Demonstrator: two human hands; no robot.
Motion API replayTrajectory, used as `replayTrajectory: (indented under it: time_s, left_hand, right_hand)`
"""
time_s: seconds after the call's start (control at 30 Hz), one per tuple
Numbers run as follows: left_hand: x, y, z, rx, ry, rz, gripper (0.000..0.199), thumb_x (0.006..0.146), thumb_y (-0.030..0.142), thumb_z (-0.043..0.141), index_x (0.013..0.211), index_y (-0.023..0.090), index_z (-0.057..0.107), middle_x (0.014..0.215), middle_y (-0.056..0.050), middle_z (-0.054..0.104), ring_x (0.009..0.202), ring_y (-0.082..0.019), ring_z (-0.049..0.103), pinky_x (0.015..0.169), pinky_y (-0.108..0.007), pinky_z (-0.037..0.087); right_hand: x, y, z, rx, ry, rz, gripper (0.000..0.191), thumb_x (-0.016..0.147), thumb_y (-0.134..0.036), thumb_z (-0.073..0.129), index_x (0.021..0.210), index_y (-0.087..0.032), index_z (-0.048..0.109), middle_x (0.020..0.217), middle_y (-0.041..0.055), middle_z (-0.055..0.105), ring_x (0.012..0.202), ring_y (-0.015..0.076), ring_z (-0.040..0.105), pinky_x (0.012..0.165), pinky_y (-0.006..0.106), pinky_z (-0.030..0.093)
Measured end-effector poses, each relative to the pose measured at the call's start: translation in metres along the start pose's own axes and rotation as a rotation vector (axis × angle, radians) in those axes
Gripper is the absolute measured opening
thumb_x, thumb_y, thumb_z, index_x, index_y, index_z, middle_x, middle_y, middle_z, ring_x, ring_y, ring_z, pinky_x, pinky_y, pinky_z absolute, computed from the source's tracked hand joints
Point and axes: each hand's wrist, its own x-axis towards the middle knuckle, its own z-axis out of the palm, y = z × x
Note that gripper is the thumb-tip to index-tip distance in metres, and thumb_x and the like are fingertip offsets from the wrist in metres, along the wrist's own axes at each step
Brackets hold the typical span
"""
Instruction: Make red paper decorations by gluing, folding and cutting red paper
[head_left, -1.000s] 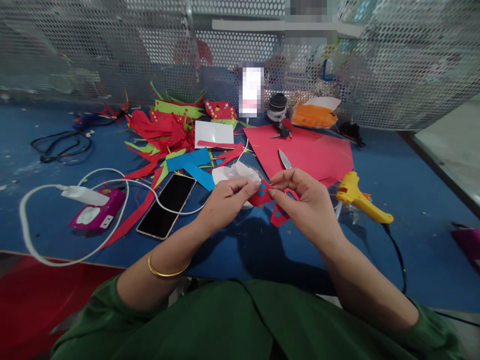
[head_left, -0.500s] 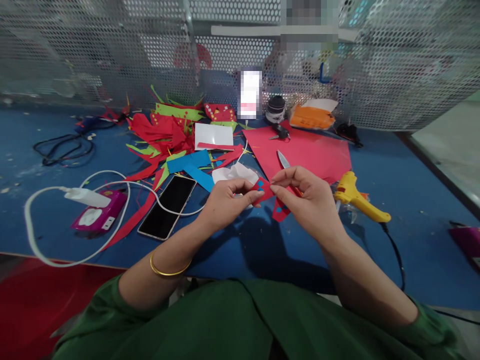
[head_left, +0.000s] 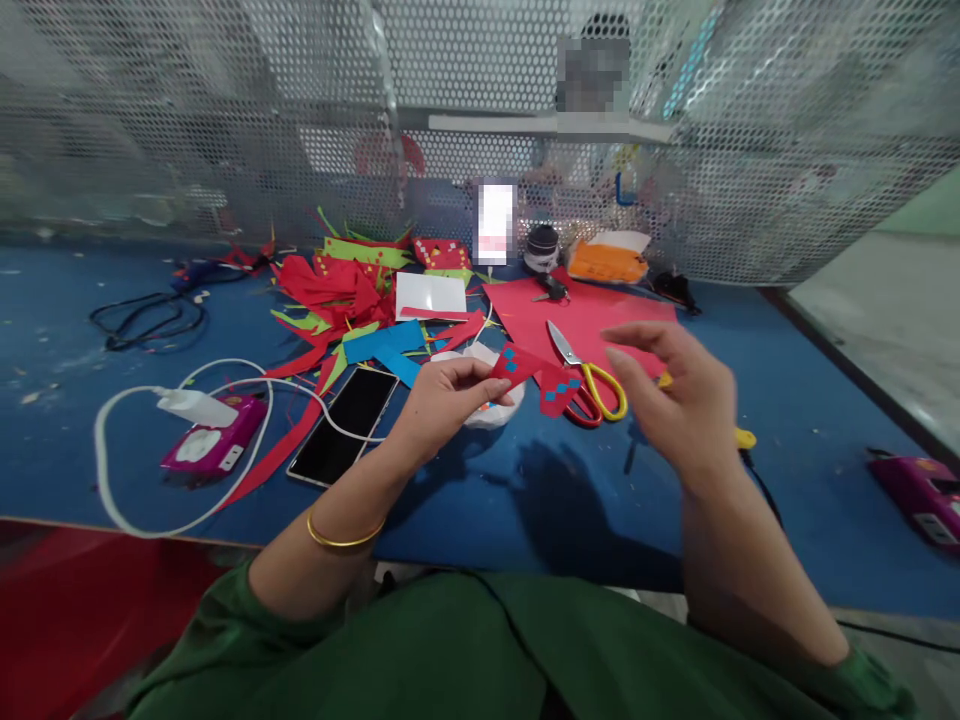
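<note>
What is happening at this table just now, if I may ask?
The left hand holds a folded red paper piece with blue diamonds on it. The right hand is empty, raised with its fingers apart. The scissors lie between the hands, their blades over a red paper sheet.

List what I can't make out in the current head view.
Glue gun: head view, mostly hidden behind the right hand.
Red paper piece: head view, one end covered by the left hand.
Upright phone: head view, screen pixelated.
Rightmost purple power strip: head view, cut off by right edge.
</note>
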Motion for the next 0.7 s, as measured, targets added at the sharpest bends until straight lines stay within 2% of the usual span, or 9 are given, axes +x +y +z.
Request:
replayTrajectory:
  time_s: [0.07,0.13,0.17,0.27,0.37,0.43,0.6,0.7]
  left_hand:
    - [0.001,-0.002,0.0,-0.087,0.03,-0.014,0.018,0.078,0.034,0.076,0.07,0.018,0.074,0.074,-0.003,0.075,0.07,-0.014,0.065,0.071,-0.027,0.05]
    - [0.001,-0.003,0.0,-0.205,0.052,-0.045,0.018,0.075,0.033,0.08,0.068,0.019,0.071,0.07,-0.001,0.074,0.07,-0.014,0.067,0.076,-0.029,0.053]
    - [0.002,-0.004,0.001,-0.262,0.061,-0.061,0.018,0.073,0.033,0.081,0.068,0.02,0.07,0.069,-0.001,0.073,0.069,-0.013,0.068,0.076,-0.029,0.054]
    - [0.002,-0.007,0.002,-0.348,0.074,-0.085,0.016,0.071,0.03,0.083,0.07,0.02,0.07,0.068,0.0,0.072,0.068,-0.013,0.069,0.075,-0.03,0.056]
    - [0.003,-0.009,0.001,-0.34,0.077,-0.094,0.015,0.071,0.03,0.082,0.071,0.019,0.072,0.07,-0.001,0.073,0.062,-0.012,0.067,0.069,-0.03,0.057]
    - [0.004,-0.009,0.001,-0.35,0.09,-0.104,0.016,0.069,0.031,0.084,0.07,0.019,0.072,0.072,-0.002,0.074,0.058,-0.011,0.066,0.065,-0.028,0.057]
    - [0.005,-0.008,0.0,-0.386,0.125,-0.133,0.021,0.067,0.034,0.085,0.07,0.017,0.074,0.073,-0.003,0.076,0.055,-0.01,0.065,0.063,-0.025,0.055]
    - [0.005,-0.008,0.001,-0.398,0.135,-0.148,0.021,0.065,0.033,0.086,0.07,0.017,0.074,0.071,-0.003,0.075,0.053,-0.01,0.064,0.062,-0.026,0.055]
  right_hand:
    - [0.002,0.021,-0.025,-0.309,0.028,-0.02,0.03,0.09,-0.034,0.06,0.116,-0.02,0.065,0.117,0.0177,0.072,0.111,0.0343,0.066,0.092,0.047,0.046]
    - [0.002,0.048,-0.048,-0.586,-0.101,-0.005,0.035,0.091,-0.035,0.057,0.118,-0.015,0.064,0.119,0.0267,0.07,0.108,0.0396,0.066,0.086,0.049,0.045]
    - [0.001,0.062,-0.058,-0.676,-0.212,-0.007,0.035,0.091,-0.037,0.056,0.116,-0.014,0.065,0.115,0.0294,0.07,0.102,0.0406,0.067,0.081,0.049,0.045]
    - [-0.004,0.097,-0.074,-0.734,-0.385,-0.05,0.021,0.088,-0.036,0.06,0.101,-0.021,0.068,0.1,0.0255,0.074,0.086,0.0373,0.068,0.071,0.045,0.043]
    - [-0.011,0.118,-0.075,-0.692,-0.424,-0.121,0.011,0.084,-0.027,0.062,0.092,-0.023,0.068,0.09,0.0168,0.075,0.074,0.0316,0.068,0.067,0.042,0.042]
    - [-0.014,0.122,-0.071,-0.697,-0.414,-0.148,0.011,0.081,-0.022,0.062,0.09,-0.024,0.068,0.088,0.015,0.074,0.071,0.0298,0.067,0.067,0.041,0.041]
    - [-0.014,0.118,-0.062,-0.933,-0.512,-0.044,0.013,0.077,-0.016,0.061,0.088,-0.021,0.066,0.092,0.0161,0.073,0.081,0.0326,0.069,0.074,0.042,0.043]
    - [-0.013,0.115,-0.061,-0.982,-0.526,-0.007,0.015,0.078,-0.016,0.058,0.092,-0.017,0.066,0.094,0.0159,0.071,0.089,0.0341,0.069,0.081,0.044,0.044]
